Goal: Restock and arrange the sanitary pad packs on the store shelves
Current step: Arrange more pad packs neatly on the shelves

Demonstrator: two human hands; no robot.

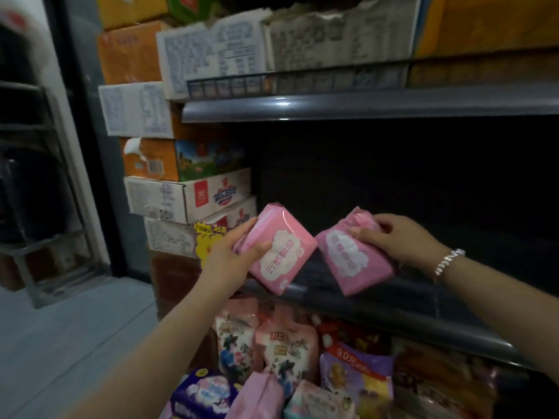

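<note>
I see two pink packs held up in front of a dark shelf. My left hand (239, 252) holds the left pack (276, 251) with the thumb lying on its front and the other fingers curled round its left edge. My right hand (399, 240) holds the right pack (355, 255) by its top end, with the fingers bent over the top and the thumb on the front. A bracelet (447, 261) sits on the right wrist. The near corners of the two packs look like they touch, or almost touch, in the middle. Both packs are tilted, and their low corners hang just over the front lip (393, 309) of the shelf. Behind the packs the shelf is a big dark gap, and I cannot see what is deep inside it. The next shelf edge (363, 105) is well above my hands, so there is lots of room up there. On top of it stand pale boxes (242, 52) behind a low wire rail. To the left of the shelf is a tall stack of boxes (187, 195), close to my left hand. Below the lip, near my arms, lie many bright bags (284, 355) and one more pink pack (257, 397). The floor (75, 343) on the left is open.
</note>
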